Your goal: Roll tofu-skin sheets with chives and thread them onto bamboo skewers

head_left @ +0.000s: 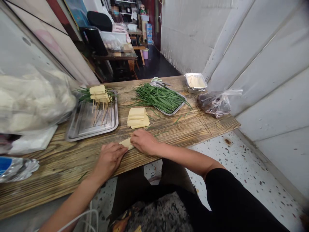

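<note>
Both my hands rest on the wooden table (60,164) near its front edge, fingers curled over a small pale tofu-skin piece (126,143). My left hand (109,158) covers its left end and my right hand (144,141) presses its right end. Just beyond lies a stack of pale yellow tofu-skin sheets (137,117). A metal tray (83,124) at the left holds finished rolls on wooden skewers (99,96). Another metal tray (169,112) further back carries a heap of green chives (158,96).
A big clear bag of pale food (31,100) fills the table's left end, with a plastic bottle (14,167) below it. A foil container (195,82) and a dark plastic bag (216,102) sit at the right. Loose skewers (204,120) lie nearby. A person sits far back.
</note>
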`<state>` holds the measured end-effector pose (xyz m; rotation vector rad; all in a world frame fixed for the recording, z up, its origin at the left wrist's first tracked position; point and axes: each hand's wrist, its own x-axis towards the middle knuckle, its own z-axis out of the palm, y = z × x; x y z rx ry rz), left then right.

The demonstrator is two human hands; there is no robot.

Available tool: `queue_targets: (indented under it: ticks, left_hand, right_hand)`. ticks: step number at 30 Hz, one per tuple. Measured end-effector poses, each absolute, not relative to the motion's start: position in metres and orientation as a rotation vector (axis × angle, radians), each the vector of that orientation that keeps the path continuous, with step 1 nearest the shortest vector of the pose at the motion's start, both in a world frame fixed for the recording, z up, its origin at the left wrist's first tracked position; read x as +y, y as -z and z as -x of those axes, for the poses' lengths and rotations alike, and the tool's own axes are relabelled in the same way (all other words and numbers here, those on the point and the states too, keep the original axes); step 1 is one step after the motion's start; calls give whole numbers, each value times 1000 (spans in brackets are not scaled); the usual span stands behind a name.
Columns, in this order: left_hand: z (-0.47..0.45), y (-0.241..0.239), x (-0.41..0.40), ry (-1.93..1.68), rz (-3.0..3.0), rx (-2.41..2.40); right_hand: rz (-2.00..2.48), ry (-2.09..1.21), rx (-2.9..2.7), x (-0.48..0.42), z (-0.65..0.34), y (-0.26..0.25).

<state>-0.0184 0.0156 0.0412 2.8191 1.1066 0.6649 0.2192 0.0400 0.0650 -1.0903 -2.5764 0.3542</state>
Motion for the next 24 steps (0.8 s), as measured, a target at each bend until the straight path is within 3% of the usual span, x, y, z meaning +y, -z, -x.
queue_targets:
  ticks: [3, 7, 18, 24]
  left_hand:
    - [17, -43, 16, -612, -2777, 1143]
    - [17, -45, 20, -581, -2707, 1170]
    - [25, -20, 10, -908, -2370, 1305]
    - [27, -22, -2, -942, -2702, 1264]
  right_hand:
    - [857, -12, -2692, 28, -218, -55]
    - [816, 124, -2747, 24, -219, -46]
    - [782, -148, -3015, 49, -219, -71]
    - [728, -220, -3049, 55, -217, -76]
